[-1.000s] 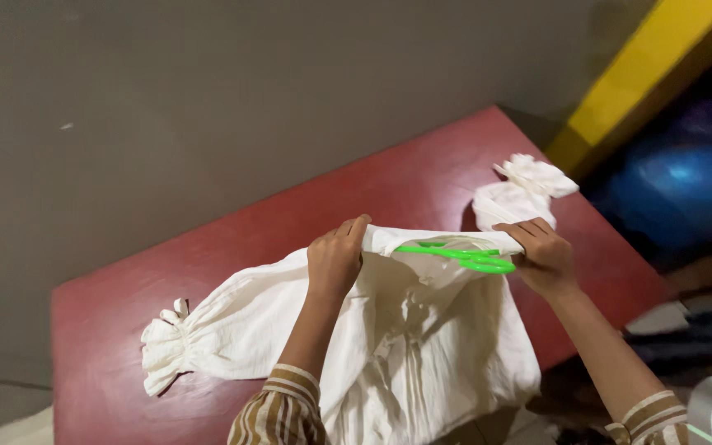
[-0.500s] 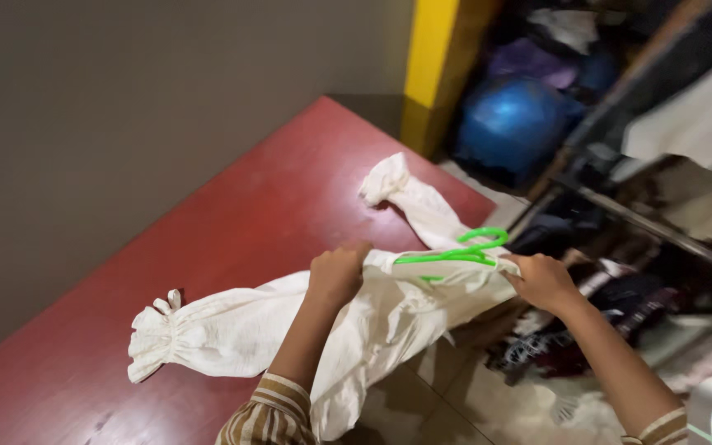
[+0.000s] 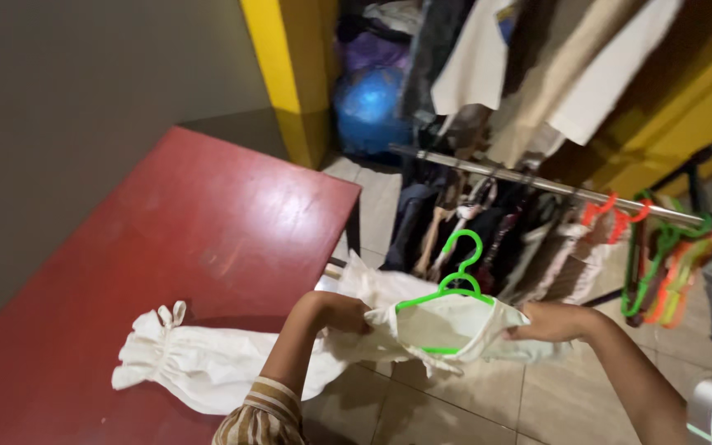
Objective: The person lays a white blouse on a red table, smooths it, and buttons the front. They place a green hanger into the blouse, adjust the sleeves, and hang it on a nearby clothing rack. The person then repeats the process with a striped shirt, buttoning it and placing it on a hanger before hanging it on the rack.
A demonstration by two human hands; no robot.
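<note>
A white long-sleeved garment point(image 3: 438, 328) hangs on a bright green plastic hanger point(image 3: 458, 280), lifted just off the edge of the red table point(image 3: 166, 231). My left hand point(image 3: 341, 315) grips the garment's left shoulder. My right hand point(image 3: 547, 321) grips its right shoulder. One ruffled sleeve cuff point(image 3: 152, 353) still lies on the red tabletop. The hanger's hook points up, toward the clothes rail.
A metal clothes rail point(image 3: 537, 183) runs across the right, with dark garments hanging from it and several empty coloured hangers point(image 3: 661, 255) at its right end. Behind stand a yellow pillar point(image 3: 290, 74), a blue ball point(image 3: 368, 103) and light shirts point(image 3: 537, 66). Tiled floor point(image 3: 488, 404) lies below.
Both hands have carried the garment and hanger rightward off the table toward the rail. My view swung right, and the garment's body slid off the tabletop.
</note>
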